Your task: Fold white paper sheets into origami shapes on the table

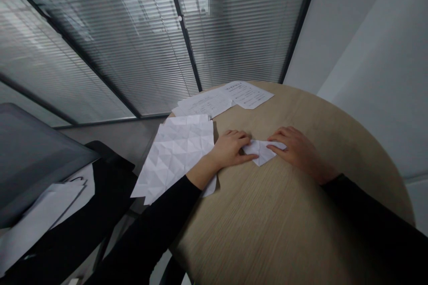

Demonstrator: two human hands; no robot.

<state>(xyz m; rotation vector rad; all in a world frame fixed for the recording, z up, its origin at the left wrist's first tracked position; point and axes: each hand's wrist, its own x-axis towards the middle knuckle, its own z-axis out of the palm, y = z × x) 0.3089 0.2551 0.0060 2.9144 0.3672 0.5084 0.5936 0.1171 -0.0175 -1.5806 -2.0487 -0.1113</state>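
A small folded piece of white paper (264, 155) lies on the wooden table between my two hands, its lower edge coming to a point toward me. My left hand (232, 148) grips its left corner, thumb along the lower side and fingers curled above. At the right corner, my right hand (294, 149) pinches the paper between thumb and fingers. A crease runs down near the paper's middle. Under my left forearm spreads a large creased white sheet (177, 147), marked with a grid of triangular folds.
Printed sheets (214, 100) lie at the table's far edge. The round wooden table (267, 222) curves off to the right beside a pale wall. At left stands a grey and black chair (40, 151) with white papers (43, 213) on its seat. Glass panels with blinds (133, 40) rise behind.
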